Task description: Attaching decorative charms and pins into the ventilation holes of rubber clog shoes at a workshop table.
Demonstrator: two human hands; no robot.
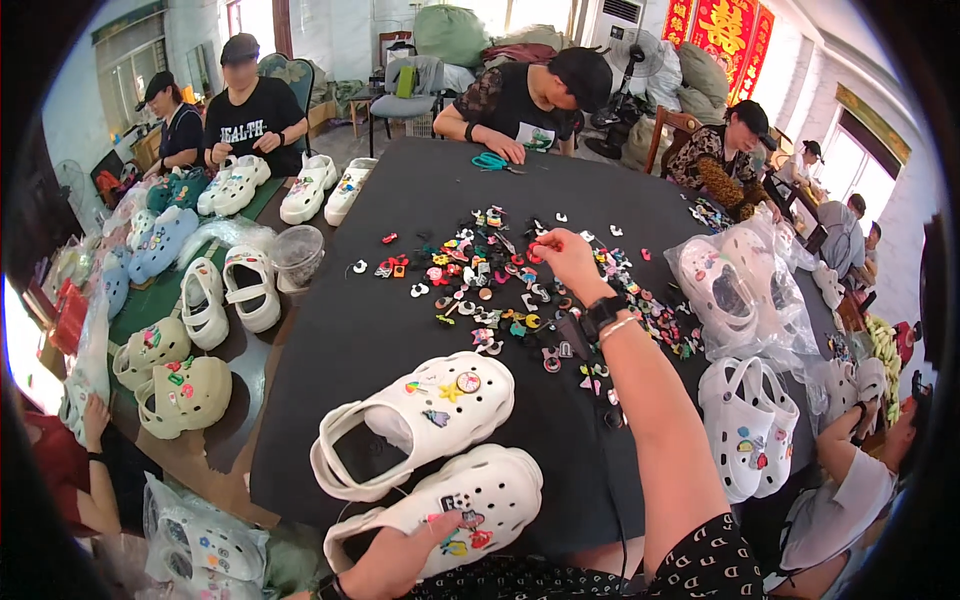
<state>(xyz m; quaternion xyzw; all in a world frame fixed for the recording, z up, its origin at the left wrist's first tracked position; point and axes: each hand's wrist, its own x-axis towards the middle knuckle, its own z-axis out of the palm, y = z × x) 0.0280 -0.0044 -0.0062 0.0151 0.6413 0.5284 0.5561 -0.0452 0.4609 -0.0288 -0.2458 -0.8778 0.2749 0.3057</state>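
The left hand [393, 555] grips a white perforated clog [508, 482], nearer than the charm pile [484, 258]; the thumb hides some colourful decorations [481, 539]. At the pile, fingers of the right hand [568, 262] pinch an indistinct red piece [533, 255].

Right arm [655, 430] stretched forward, right hand [574, 265] with bent fingers [548, 242], left hand [396, 556] low, thumb [444, 525] extended.
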